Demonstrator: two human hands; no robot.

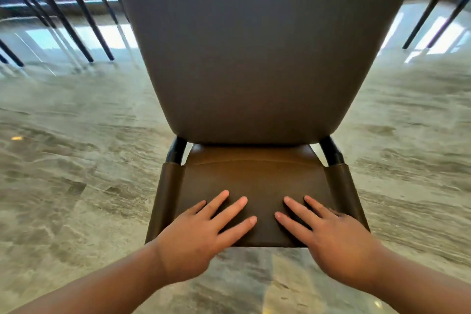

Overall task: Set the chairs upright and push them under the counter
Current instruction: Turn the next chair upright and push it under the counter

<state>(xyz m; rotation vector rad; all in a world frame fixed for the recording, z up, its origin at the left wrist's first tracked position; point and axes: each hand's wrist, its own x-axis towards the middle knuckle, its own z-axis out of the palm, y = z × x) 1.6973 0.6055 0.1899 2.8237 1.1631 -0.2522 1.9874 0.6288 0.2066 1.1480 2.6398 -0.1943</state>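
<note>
One chair fills the middle of the view. Its brown leather panel (254, 176) lies nearest me and is joined by two black tubes (175, 150) to a large grey panel (254, 46) that reaches up past the top edge. My left hand (198, 234) rests flat on the brown panel near its front edge, fingers straight and spread. My right hand (328, 234) lies beside it in the same way. Neither hand grips anything. The chair's legs are out of sight, and I cannot tell whether it is upright.
Glossy grey marble floor (76, 160) surrounds the chair on both sides. Thin black legs of other chairs (76, 7) slant across the top left, and more black legs (433, 7) show at the top right. A window band runs along the far edge.
</note>
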